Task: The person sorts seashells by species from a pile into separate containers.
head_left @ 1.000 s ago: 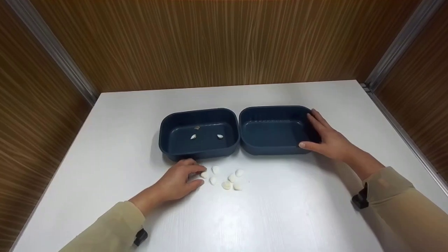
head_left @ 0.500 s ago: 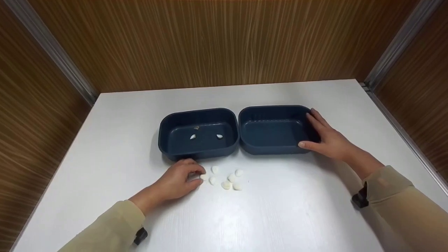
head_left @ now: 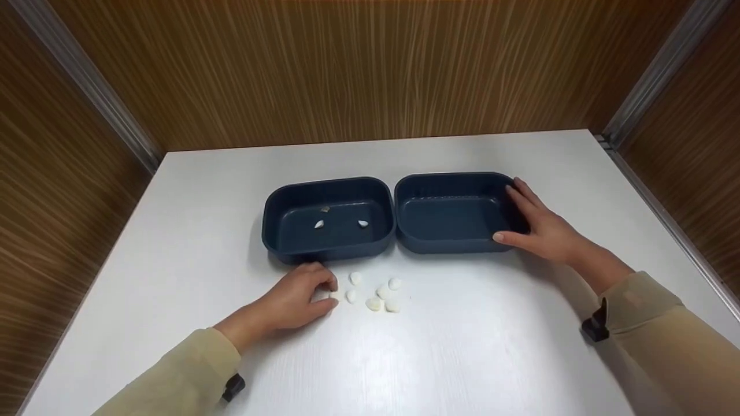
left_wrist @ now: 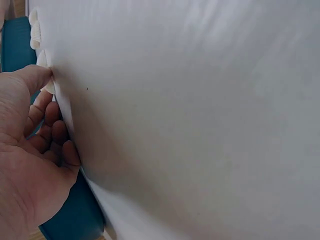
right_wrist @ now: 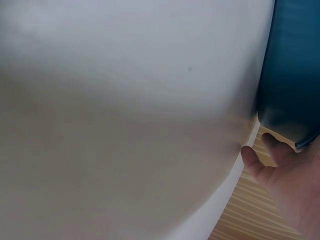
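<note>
My left hand [head_left: 295, 297] is at the left end of a loose group of small white seashells [head_left: 374, 304]. Between its thumb and forefinger it pinches one white seashell [left_wrist: 49, 87], mostly hidden by the fingers. My right hand [head_left: 546, 231] rests against the right end of the right dark blue box [head_left: 457, 247], fingers fairly straight along the rim and thumb at the front corner. In the right wrist view some of its fingers [right_wrist: 254, 162] stand off the box wall. The left dark blue box [head_left: 335, 254] holds two small white pieces [head_left: 363, 223] and a brownish one [head_left: 325, 209].
Both boxes stand side by side, rims nearly touching, on a white table [head_left: 462, 346]. Wood-grain panels [head_left: 370, 69] enclose the table at the back and sides. The shells lie in front of the boxes, near the gap between them.
The left thumb and forefinger have closed in on the leftmost shell, which has shifted slightly toward the hand. The right hand and the boxes have stayed in place.
</note>
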Demonstrator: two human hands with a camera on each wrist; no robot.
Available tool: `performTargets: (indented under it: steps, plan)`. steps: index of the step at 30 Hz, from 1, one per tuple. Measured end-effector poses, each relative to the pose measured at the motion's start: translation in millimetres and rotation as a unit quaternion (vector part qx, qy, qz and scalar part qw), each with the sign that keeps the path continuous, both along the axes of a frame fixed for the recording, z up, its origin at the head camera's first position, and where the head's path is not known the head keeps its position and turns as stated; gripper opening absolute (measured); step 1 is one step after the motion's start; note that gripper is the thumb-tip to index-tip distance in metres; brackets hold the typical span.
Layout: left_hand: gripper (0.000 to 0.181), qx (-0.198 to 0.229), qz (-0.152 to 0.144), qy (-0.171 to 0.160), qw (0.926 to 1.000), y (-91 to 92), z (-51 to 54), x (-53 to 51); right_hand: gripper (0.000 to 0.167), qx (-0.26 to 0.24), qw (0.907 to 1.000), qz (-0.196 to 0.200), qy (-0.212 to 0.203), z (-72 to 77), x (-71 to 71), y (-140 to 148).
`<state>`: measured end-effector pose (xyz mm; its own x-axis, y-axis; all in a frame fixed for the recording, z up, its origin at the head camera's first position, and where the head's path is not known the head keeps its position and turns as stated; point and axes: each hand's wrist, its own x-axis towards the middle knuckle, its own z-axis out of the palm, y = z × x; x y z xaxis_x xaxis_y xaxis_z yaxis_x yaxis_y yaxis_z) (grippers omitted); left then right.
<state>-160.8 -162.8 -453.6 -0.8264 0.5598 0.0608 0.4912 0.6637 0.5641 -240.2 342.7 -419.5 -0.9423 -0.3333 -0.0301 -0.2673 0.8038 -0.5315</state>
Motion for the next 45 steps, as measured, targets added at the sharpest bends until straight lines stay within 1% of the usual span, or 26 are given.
performTargets:
  steps: [9, 13, 16, 21, 25, 29, 35, 37, 41, 45]
  plan:
    - [0.013, -0.006, 0.003, 0.005, 1.0000, 0.7, 0.9, 0.9, 0.104, -0.003, 1.0000, 0.001, -0.001, -0.7, -0.3, -1.4]
    - [0.012, -0.004, 0.013, 0.007, 0.9999, -0.6, 0.0, 0.5, 0.105, -0.002, 1.0000, 0.000, 0.000, -0.9, 0.5, -1.9]
    - [0.013, 0.006, 0.021, 0.004, 0.9998, -2.5, 0.3, 0.2, 0.105, -0.003, 1.0000, 0.001, 0.001, -1.7, 0.7, -2.4]
    - [0.016, 0.026, 0.026, -0.008, 0.9993, -5.2, 3.0, -1.2, 0.104, -0.007, 1.0000, 0.000, 0.001, -2.8, 1.6, -2.9]
    - [0.017, 0.034, 0.033, -0.012, 0.9988, -7.5, 7.7, 0.6, 0.105, -0.004, 1.0000, -0.003, 0.000, -3.2, 1.8, -5.0]
    - [0.018, 0.042, 0.035, -0.004, 0.9985, -9.2, 16.8, 2.9, 0.105, -0.002, 1.0000, -0.005, -0.002, -5.1, 1.6, -6.5]
    - [0.015, 0.060, 0.030, 0.023, 0.9975, -6.5, 33.4, 0.0, 0.105, -0.005, 1.0000, -0.007, -0.002, -5.3, 2.4, -7.9]
    - [0.015, 0.066, 0.026, 0.029, 0.9970, -4.4, 40.9, -1.6, 0.105, -0.006, 1.0000, -0.007, -0.003, -5.1, 2.7, -8.5]
    - [0.015, 0.082, 0.008, 0.041, 0.9958, 1.8, 58.6, -7.5, 0.106, -0.003, 0.9999, -0.010, -0.006, -4.8, 3.0, -9.2]
    - [0.013, 0.101, -0.008, 0.058, 0.9932, 13.0, 78.0, -18.3, 0.105, -0.001, 0.9999, -0.011, -0.003, -5.7, 3.0, -9.1]
